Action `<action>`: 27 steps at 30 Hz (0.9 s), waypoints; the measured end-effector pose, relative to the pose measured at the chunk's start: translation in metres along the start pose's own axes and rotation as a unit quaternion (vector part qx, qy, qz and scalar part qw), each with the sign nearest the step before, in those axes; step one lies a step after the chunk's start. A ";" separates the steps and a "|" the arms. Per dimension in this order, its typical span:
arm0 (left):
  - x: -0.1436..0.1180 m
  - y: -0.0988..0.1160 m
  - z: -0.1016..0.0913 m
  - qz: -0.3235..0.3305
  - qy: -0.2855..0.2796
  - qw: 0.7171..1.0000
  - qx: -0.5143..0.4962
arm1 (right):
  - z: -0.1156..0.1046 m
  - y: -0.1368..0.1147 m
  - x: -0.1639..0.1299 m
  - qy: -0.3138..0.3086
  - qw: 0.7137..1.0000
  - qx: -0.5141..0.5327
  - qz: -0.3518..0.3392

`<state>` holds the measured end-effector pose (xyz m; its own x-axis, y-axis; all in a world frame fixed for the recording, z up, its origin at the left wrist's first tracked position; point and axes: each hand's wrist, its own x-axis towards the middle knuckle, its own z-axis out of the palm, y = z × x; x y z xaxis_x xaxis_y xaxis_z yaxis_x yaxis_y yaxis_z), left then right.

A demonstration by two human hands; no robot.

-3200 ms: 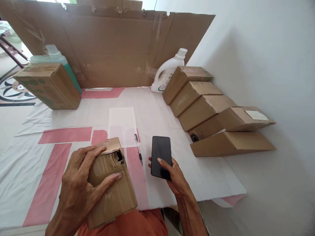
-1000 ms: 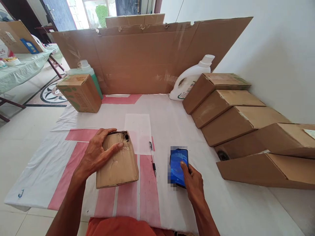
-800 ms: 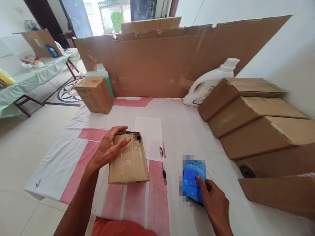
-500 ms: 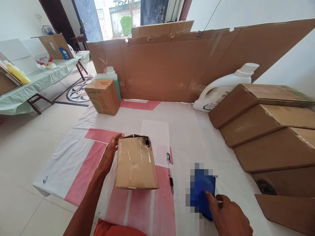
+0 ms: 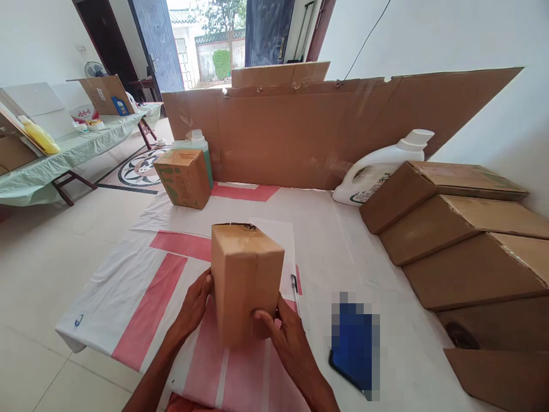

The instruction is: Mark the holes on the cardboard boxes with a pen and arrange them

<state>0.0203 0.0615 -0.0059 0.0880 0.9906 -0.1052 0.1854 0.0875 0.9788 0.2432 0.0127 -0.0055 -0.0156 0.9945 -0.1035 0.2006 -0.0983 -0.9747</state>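
A small brown cardboard box (image 5: 246, 280) is held between my two hands near the front of the table, its upper end showing a dark, torn patch. My left hand (image 5: 197, 303) presses against its left side. On its lower right corner, my right hand (image 5: 285, 332) grips with the thumb on the near face and the fingers round the side. Part of a pen (image 5: 294, 283) shows just right of the box; the box and hand hide the remainder. A blue flat item (image 5: 354, 349), partly pixelated, lies on the cloth right of my right hand.
Several brown cartons (image 5: 450, 252) lean in a row on the right, beside a white jug (image 5: 381, 166). A tall cardboard panel (image 5: 274, 131) stands along the back. Another carton (image 5: 184, 180) and a green-liquid bottle (image 5: 197, 140) stand back left. White-and-pink cloth (image 5: 150, 309) covers the table.
My right hand has let go of the blue item and moved left onto the box. The box has been turned and now shows a corner edge towards me.
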 end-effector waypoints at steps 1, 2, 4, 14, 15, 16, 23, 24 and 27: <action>-0.006 0.005 -0.005 -0.005 -0.005 1.000 0.029 | -0.005 -0.010 0.002 0.005 1.000 0.018 0.006; -0.013 0.010 -0.011 -0.013 -0.003 0.998 0.062 | -0.010 -0.019 0.005 0.012 0.999 0.034 0.014; -0.028 0.023 -0.024 -0.029 0.001 0.993 0.115 | -0.019 -0.037 0.009 0.029 0.998 0.046 0.037; -0.039 0.063 -0.033 0.037 -0.008 0.991 0.125 | -0.015 -0.049 0.036 -0.040 0.983 0.167 0.070; -0.038 0.062 -0.031 0.028 0.000 0.992 0.127 | -0.012 -0.046 0.039 -0.029 0.986 0.155 0.062; -0.037 0.060 -0.030 0.020 0.009 0.991 0.131 | -0.010 -0.042 0.042 -0.014 0.988 0.140 0.059; 0.004 0.033 -0.063 0.012 0.056 0.995 0.087 | 0.020 0.012 0.012 0.090 0.996 0.022 0.012; 0.021 0.027 -0.067 0.006 0.065 0.997 0.051 | 0.031 0.026 0.001 0.107 0.994 -0.003 -0.013; 0.077 0.011 -0.060 0.008 0.081 0.996 -0.036 | 0.069 0.065 -0.024 0.145 0.985 -0.076 -0.046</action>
<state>-0.0296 0.1448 0.0070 -0.0707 0.9953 -0.0656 0.1142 0.0734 0.9907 0.1894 -0.0200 -0.0797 0.2347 0.9698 0.0666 0.3569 -0.0222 -0.9339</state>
